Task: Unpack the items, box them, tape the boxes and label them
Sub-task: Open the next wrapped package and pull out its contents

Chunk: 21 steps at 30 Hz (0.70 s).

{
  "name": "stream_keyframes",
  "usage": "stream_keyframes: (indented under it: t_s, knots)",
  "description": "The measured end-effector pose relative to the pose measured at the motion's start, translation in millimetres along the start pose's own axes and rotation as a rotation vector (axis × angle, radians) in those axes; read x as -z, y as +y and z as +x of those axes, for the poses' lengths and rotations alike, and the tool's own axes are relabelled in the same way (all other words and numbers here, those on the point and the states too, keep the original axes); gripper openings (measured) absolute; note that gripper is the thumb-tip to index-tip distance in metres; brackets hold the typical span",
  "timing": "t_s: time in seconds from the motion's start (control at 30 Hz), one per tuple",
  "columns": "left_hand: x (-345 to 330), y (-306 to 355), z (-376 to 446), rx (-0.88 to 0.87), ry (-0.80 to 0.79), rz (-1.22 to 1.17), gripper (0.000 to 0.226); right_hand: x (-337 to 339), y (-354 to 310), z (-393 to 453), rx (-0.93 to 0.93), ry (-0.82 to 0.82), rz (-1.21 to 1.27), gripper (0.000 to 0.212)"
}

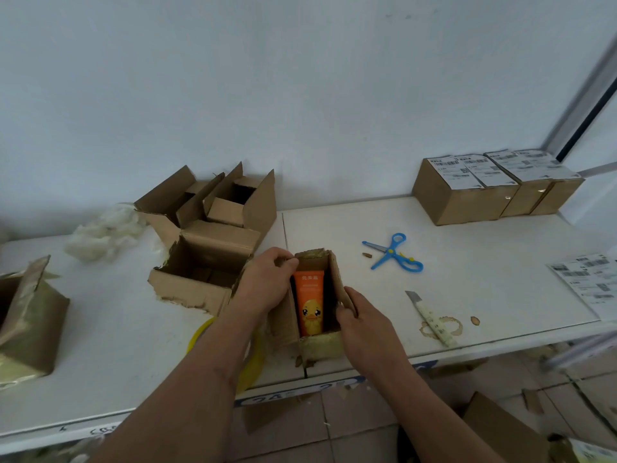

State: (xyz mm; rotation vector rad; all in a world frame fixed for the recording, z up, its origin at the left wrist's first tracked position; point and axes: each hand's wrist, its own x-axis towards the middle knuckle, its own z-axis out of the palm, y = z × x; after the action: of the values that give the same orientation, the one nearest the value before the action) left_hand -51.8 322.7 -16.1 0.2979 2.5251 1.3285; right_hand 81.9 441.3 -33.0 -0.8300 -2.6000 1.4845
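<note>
- The white tabletop (434,262) carries a small open brown cardboard box (320,342) near its front edge, at 6 o'clock of the view.
- The left hand (263,285) curls round the box's 9 o'clock flap; the right hand (360,315) pinches the 3 o'clock flap.
- The orange duck-printed tube (309,302) lies inside, between both hands, long axis running 12 to 6 o'clock, just nearer the left hand.
- Closing the flaps likely comes next.

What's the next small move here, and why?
Probably fold the side flaps shut. The orange tube already lies inside the small box, and the left hand and right hand each grip an upright flap. Tape comes after.
</note>
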Motion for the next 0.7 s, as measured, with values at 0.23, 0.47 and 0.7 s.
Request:
stream_keyframes:
  t_s: [0.23,0.47,0.7]
  knots:
    - [5,0,2,-0.032,0.062,-0.023,0.018,5,-9,3,0.052,0.002,-0.049,0.025]
    - [17,-11,0,-0.050,0.055,0.147,0.028,-22,-11,1,0.064,-0.093,0.019,0.027]
    - [37,-27,4,-0.045,0.114,0.256,0.031,-42,-23,1,0.103,-0.157,0.013,0.053]
